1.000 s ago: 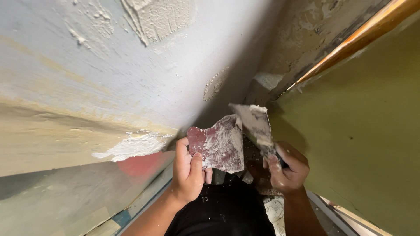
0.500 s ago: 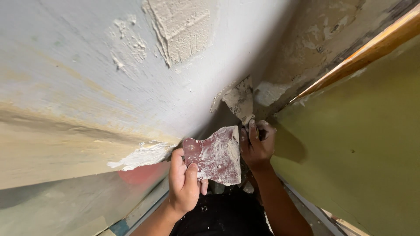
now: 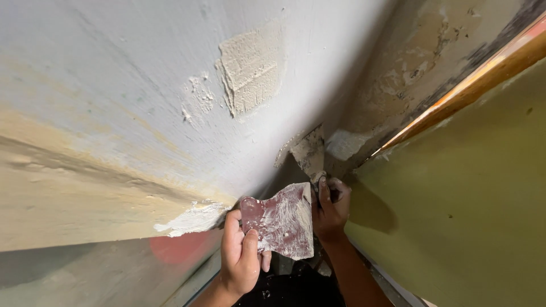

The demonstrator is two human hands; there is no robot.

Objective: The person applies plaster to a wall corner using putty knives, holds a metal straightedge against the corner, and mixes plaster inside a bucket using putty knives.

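My left hand [image 3: 242, 256] grips a wide red scraper blade [image 3: 281, 220] smeared with white filler, held flat and facing me near the wall's corner. My right hand [image 3: 331, 206] is closed on the handle of a putty knife [image 3: 309, 152], whose filler-coated blade points up and presses against the grey-white wall [image 3: 114, 85] close to the corner. A fresh patch of rough filler [image 3: 250, 71] sits higher on the wall. A smaller white smear [image 3: 193, 219] lies lower left, just beside my left hand.
A stained, peeling wall section [image 3: 409, 62] fills the corner on the right. An orange wooden strip [image 3: 472, 85] runs diagonally along a green surface [image 3: 472, 210]. A red mark [image 3: 179, 247] shows on the lower wall. Dark clothing [image 3: 290, 290] is below.
My right hand has risen from beside the red scraper up to the wall corner, bringing the putty knife blade against the wall. The view has tilted down, so the filler patch sits lower.
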